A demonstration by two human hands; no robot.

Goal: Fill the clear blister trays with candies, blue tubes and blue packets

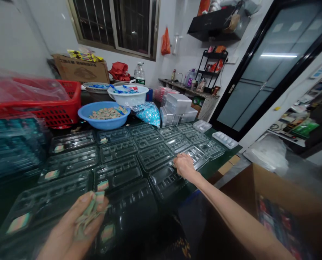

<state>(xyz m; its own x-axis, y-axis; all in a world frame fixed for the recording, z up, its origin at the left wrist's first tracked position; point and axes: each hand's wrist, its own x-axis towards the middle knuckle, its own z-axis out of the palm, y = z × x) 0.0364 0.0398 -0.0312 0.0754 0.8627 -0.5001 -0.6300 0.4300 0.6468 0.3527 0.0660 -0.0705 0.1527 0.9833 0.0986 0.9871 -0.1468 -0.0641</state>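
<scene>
My left hand [76,227] is closed around a handful of small flat striped pieces [89,213] in pastel green, cream and pink. One of them sticks out near the thumb tip. My right hand [184,165] reaches over a clear plastic tray [163,180], fingers bent down and pressed together at its far edge. What lies under those fingertips is mostly hidden. Clear moulded trays with compartments cover the table in rows. Single striped pieces sit in several left trays, such as one striped piece [19,222] and another striped piece [103,185].
A blue basin [103,124] full of striped pieces stands behind the trays, with a white basin [128,98] and a bag of blue bits [150,115] close by. On the left are a red basket [76,103] and stacked packs [13,148]. An open carton [288,187] stands right.
</scene>
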